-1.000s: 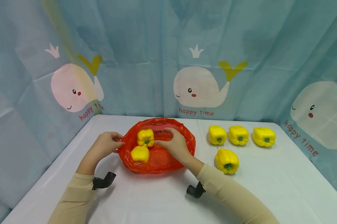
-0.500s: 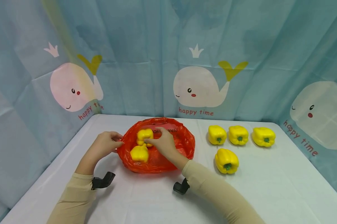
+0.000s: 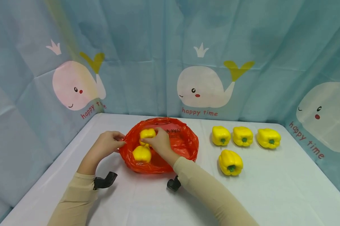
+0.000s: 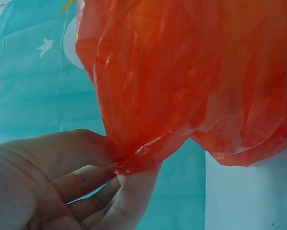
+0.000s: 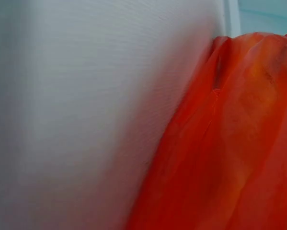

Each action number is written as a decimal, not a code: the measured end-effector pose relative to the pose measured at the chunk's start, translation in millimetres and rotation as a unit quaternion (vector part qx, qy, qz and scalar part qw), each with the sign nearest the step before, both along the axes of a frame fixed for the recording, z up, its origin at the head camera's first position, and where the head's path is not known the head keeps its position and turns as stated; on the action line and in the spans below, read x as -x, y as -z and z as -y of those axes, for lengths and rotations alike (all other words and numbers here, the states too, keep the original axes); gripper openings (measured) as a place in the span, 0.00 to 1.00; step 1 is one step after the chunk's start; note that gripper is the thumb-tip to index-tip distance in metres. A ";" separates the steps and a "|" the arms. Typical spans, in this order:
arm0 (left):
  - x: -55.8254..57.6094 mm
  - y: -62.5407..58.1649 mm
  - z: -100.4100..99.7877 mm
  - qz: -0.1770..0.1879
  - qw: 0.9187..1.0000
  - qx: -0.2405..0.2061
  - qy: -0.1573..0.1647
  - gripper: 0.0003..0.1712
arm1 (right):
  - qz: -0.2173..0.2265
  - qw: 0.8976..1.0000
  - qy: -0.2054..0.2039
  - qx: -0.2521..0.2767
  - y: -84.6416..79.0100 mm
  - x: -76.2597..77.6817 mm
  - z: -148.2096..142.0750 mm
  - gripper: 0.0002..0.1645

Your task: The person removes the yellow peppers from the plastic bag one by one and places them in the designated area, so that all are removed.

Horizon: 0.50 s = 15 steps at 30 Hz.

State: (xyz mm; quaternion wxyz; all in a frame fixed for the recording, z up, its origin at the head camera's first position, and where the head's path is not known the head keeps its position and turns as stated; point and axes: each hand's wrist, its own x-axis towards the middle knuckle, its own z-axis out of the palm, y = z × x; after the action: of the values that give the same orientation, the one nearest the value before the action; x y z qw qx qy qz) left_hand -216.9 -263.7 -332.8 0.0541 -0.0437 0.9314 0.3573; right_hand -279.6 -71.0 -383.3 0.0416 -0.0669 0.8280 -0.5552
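A red plastic bag [image 3: 186,144] sits on the white table with its mouth spread wide. My left hand [image 3: 109,145] pinches the left side of its rim; the left wrist view shows the thumb and fingers [image 4: 138,196] squeezing a fold of the thin plastic. Inside the bag are two yellow bell peppers. My right hand [image 3: 160,142] reaches into the mouth and grips the farther bell pepper [image 3: 147,133], thumb in front and fingers behind it. The nearer bell pepper [image 3: 142,154] lies just below it. In the right wrist view the bag's wall [image 5: 220,158] hides the hand.
Three yellow bell peppers stand in a row at the back right, among them a middle one [image 3: 242,136]. Another bell pepper [image 3: 230,162] lies in front of them. A blue whale-print curtain [image 3: 147,62] hangs behind the white table [image 3: 271,188].
My right hand has moved left inside the bag and closed round the farther bell pepper, which has turned so its stem no longer shows. My left hand keeps its hold on the rim.
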 end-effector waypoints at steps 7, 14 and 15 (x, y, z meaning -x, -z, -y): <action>-0.7 1.2 1.4 0.005 1.000 0.002 -0.003 0.22 | 0.032 0.999 0.017 0.003 0.8 4.4 9.2 0.43; 0.6 -0.5 1.1 0.000 1.000 -0.003 0.001 0.22 | 0.018 0.999 0.026 -0.005 1.1 6.5 14.4 0.46; 0.8 -0.5 1.1 0.000 1.000 -0.003 0.002 0.22 | 0.014 1.000 0.024 -0.007 1.4 6.4 14.9 0.46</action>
State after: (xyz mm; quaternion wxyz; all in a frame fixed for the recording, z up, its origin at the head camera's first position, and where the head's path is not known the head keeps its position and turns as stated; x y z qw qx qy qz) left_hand -217.7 -264.8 -332.3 0.0548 -0.0417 0.9305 0.3598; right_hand -286.0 -85.9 -384.6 0.0406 -0.0392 0.8327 -0.5508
